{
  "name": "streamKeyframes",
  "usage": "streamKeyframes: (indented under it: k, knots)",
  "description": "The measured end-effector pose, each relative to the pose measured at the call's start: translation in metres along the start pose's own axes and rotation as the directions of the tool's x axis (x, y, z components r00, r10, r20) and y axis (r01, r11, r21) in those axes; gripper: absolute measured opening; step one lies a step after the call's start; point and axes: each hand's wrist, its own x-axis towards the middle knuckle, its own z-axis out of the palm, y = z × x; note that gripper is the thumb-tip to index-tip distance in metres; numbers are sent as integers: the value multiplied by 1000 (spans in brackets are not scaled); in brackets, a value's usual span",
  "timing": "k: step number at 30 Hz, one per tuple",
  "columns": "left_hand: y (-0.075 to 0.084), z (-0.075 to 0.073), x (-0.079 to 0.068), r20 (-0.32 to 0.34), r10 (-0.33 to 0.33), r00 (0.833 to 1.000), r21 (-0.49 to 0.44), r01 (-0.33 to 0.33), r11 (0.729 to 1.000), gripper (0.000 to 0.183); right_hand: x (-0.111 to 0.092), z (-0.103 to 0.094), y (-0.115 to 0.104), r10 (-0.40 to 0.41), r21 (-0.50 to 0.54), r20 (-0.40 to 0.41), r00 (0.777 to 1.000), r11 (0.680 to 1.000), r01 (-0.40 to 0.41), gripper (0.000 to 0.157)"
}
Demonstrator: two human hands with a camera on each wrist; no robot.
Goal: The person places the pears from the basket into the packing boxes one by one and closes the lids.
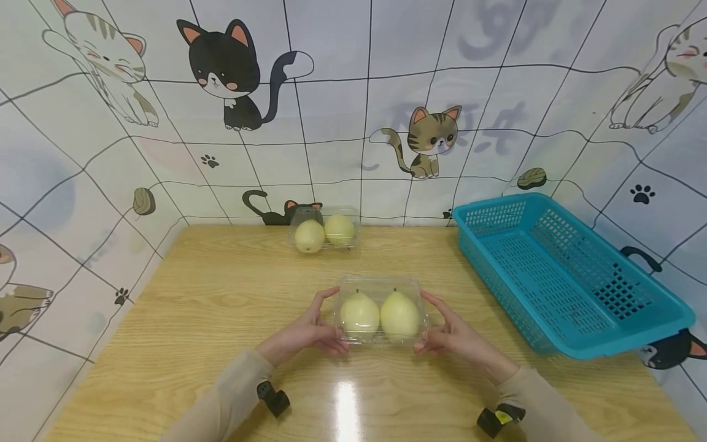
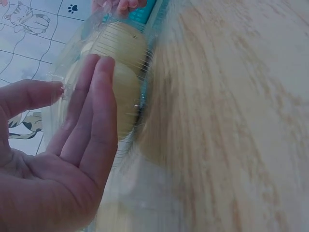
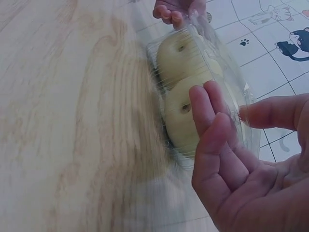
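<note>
A clear plastic clamshell box (image 1: 381,284) with two pale yellow pears, the left pear (image 1: 360,318) and the right pear (image 1: 400,318), is between my hands at the middle of the table. My left hand (image 1: 311,333) holds its left end, and my right hand (image 1: 454,336) holds the right end. In the left wrist view, that thumb touches the box's edge while the other fingers press its side. The right wrist view shows the right thumb and fingers pinching the rim. Whether the box's bottom touches the table cannot be told.
Another clear box (image 1: 355,219) with two pears stands at the back of the wooden table (image 1: 221,294), near the wall. A blue plastic basket (image 1: 497,273) stands at the right. Cat-patterned sheeting (image 1: 337,110) surrounds the table's back and sides.
</note>
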Motion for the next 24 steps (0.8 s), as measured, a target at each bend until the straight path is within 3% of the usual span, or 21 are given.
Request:
streamKeyframes:
  k: [8,24]
  knots:
    - [4,1,-1,-1,-24,1000,24,24,999,90,0,-2,-8,44,4,42,998,999,-44,85]
    - [5,1,-1,6,-22,1000,12,22,1000,89,0,2,-18,101,21,18,995,995,-102,86]
